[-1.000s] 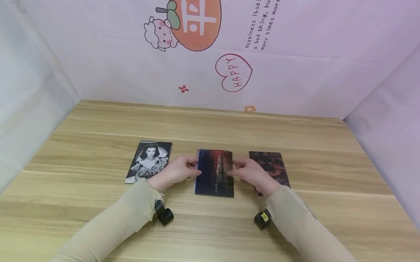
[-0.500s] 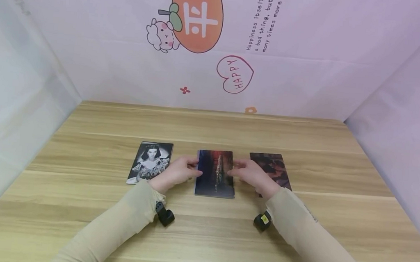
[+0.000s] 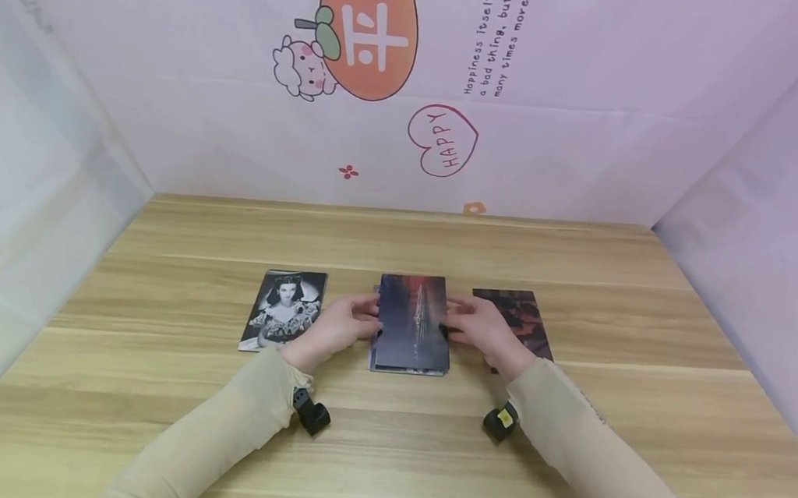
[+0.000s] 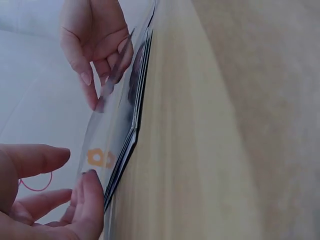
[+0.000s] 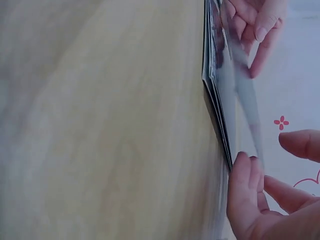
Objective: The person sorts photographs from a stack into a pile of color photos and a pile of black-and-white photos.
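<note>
On the wooden table (image 3: 581, 263), furthest left, a black-and-white portrait card (image 3: 283, 309) lay flat, its right near corner partly covered by the left hand (image 3: 335, 328). That hand's fingers were curled onto the left edge of the top card (image 3: 413, 322) of the middle pile, pinching it – in the left wrist view the thumb (image 4: 89, 200) pressed against the card's edge while the other fingers spread loosely behind it. The top card, dark blue and red with a thin bright vertical streak, was tilted up off the stack (image 3: 407, 368) beneath, its far edge raised and its near edge just above or on the pile; the wrist views showed the glossy sheet angled away from the dark stacked edges below. The stack sat at the middle of the table, between the two other cards. The right hand (image 3: 485, 332) gripped the top card's right edge in the same way, the thumb (image 5: 242, 190) on the edge and the fingers curled past it. Under and beyond that hand, a dark reddish card (image 3: 521, 321) lay flat, partly hidden by it. A small black wrist camera sat below each beige sleeve – left (image 3: 311, 412) and right (image 3: 501, 422).
</note>
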